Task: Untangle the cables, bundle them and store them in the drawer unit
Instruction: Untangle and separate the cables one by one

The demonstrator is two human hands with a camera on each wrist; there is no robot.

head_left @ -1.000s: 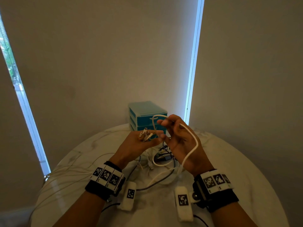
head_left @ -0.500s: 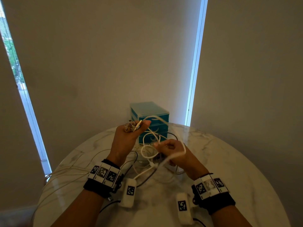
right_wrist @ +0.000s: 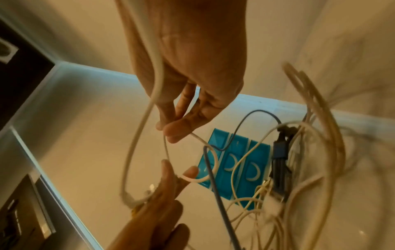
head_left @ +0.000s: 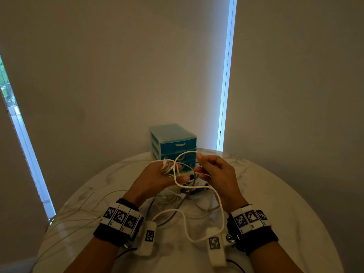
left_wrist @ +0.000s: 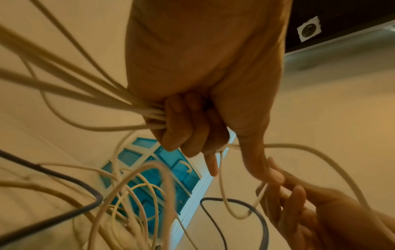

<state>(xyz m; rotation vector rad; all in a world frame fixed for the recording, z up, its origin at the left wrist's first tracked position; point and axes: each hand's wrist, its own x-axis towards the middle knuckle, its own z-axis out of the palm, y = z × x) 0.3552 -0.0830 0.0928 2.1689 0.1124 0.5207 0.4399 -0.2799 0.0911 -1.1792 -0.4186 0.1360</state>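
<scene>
Above the round white marble surface (head_left: 285, 203), the left hand (head_left: 155, 180) grips a bunch of thin white cables (left_wrist: 85, 94) in its curled fingers, their plug ends sticking up past the thumb. The right hand (head_left: 216, 174), just to its right, pinches one loop of thick white cable (head_left: 218, 198) between thumb and fingertips. A tangle of white and dark cables (head_left: 183, 196) lies below the hands, and the small teal plastic three-drawer unit (head_left: 173, 140) stands shut at the far edge.

left hand (head_left: 157, 177) raised, fingers curled, right hand (head_left: 215, 172) beside it, fingertips pinching
</scene>
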